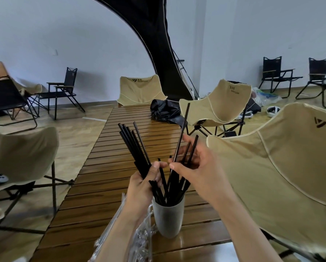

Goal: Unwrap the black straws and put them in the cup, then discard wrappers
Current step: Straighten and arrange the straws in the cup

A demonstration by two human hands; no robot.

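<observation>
A pale grey cup (pixel 168 218) stands on the slatted wooden table (pixel 105 186) close to me, with several black straws (pixel 172 188) sticking out of it. My left hand (pixel 145 184) grips a bundle of black straws (pixel 133 146) that fans up and to the left. My right hand (pixel 194 163) is just right of it, above the cup, and holds black straws too; one long straw (pixel 183 129) points up between its fingers. Clear plastic wrappers (pixel 139 239) lie crumpled on the table under my left forearm.
Beige folding camp chairs stand round the table: one close on the right (pixel 283 167), one at the left (pixel 20 154), two at the far end. A black crumpled bag (pixel 164 110) lies on the far part of the table. Black chairs line the wall.
</observation>
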